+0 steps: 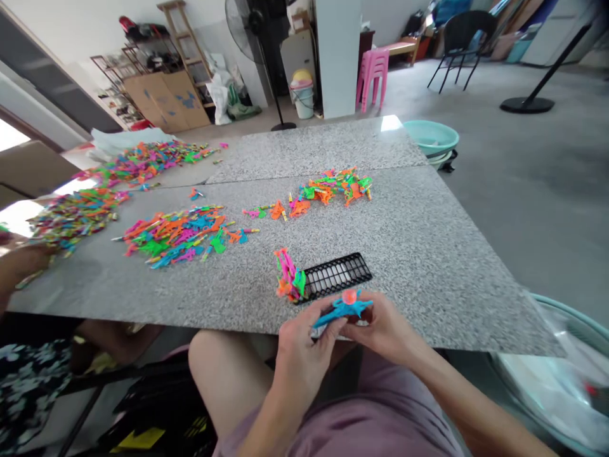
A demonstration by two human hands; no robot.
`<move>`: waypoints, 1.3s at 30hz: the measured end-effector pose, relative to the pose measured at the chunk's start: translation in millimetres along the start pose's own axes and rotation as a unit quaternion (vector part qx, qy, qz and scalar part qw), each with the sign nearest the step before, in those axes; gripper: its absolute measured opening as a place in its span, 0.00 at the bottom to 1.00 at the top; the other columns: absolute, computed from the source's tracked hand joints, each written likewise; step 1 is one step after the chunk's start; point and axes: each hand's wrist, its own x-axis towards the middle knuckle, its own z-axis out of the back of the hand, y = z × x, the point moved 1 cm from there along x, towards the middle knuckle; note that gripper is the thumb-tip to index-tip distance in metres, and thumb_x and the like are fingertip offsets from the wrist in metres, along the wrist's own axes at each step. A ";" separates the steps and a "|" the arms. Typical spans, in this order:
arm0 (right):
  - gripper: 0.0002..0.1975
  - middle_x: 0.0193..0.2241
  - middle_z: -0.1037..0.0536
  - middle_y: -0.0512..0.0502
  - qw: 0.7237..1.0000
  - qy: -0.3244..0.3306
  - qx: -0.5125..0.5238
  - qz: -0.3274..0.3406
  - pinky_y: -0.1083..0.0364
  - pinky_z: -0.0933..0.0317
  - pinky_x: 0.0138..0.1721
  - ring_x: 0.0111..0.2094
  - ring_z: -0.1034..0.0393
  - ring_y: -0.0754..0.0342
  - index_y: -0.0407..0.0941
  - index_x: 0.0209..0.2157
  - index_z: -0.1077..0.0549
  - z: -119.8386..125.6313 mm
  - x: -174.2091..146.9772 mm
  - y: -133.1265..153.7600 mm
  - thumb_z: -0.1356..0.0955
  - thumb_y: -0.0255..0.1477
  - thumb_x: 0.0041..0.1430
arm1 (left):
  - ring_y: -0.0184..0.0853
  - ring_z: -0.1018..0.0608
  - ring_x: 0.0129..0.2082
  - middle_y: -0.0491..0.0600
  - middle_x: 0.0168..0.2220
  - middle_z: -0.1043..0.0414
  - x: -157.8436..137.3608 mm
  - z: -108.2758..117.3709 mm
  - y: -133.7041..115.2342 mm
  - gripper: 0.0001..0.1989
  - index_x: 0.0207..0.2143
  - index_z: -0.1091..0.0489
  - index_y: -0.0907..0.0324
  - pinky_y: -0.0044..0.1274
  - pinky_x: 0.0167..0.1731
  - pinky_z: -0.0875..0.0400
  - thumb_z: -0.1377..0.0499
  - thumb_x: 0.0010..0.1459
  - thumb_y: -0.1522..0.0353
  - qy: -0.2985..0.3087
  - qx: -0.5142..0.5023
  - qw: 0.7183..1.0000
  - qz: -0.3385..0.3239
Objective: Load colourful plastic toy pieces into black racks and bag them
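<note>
Just over the table's near edge, my left hand and my right hand are together around a small blue plastic piece with a translucent orange-red round part on top. My left fingers and thumb pinch its left end, while the right fingers close on its other end. Right beyond my hands lies a black plastic grid basket. Pink, green and orange plastic pieces stand bunched in the basket's left end. The exact kind of these pieces is too small to make out.
Piles of colourful plastic pieces lie left on the speckled stone table, with a smaller heap beyond the basket. Another person's hand reaches in from the left. Beside the table's right edge are tubs.
</note>
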 end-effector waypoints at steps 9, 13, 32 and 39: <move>0.11 0.23 0.26 0.51 0.986 -0.138 -0.093 -0.012 0.58 0.39 0.27 0.24 0.33 0.56 0.46 0.30 0.30 1.8 -31.0 -18.4 0.29 0.38 0.55 | 0.32 0.29 0.23 0.44 0.21 0.30 -31.0 -33.3 21.8 0.14 0.26 0.25 0.59 0.19 0.25 0.35 0.41 0.60 0.61 0.034 -0.067 0.992 0.102; 0.11 0.24 0.25 0.50 0.986 -0.099 -0.135 -0.002 0.58 0.41 0.26 0.24 0.33 0.56 0.45 0.31 0.27 2.9 -27.7 -20.5 0.31 0.39 0.58 | 0.32 0.29 0.23 0.44 0.23 0.28 -37.1 -36.8 22.9 0.13 0.29 0.23 0.58 0.19 0.25 0.35 0.43 0.60 0.62 0.009 -0.019 0.996 0.081; 0.19 0.17 0.37 0.53 0.964 -0.057 -0.259 -0.003 0.58 0.56 0.24 0.21 0.45 0.58 0.45 0.20 0.39 9.0 -5.7 -35.0 0.35 0.38 0.61 | 0.33 0.27 0.23 0.46 0.22 0.28 -20.6 -45.2 34.6 0.10 0.31 0.24 0.56 0.21 0.28 0.38 0.45 0.59 0.71 0.042 0.123 0.991 0.044; 0.15 0.17 0.35 0.53 0.986 0.016 -0.159 -0.047 0.59 0.53 0.21 0.19 0.41 0.58 0.45 0.23 0.35 11.0 7.9 -38.6 0.36 0.37 0.60 | 0.33 0.27 0.22 0.47 0.22 0.27 -21.8 -52.9 42.2 0.11 0.32 0.24 0.57 0.21 0.28 0.39 0.46 0.61 0.71 0.004 0.138 0.989 0.047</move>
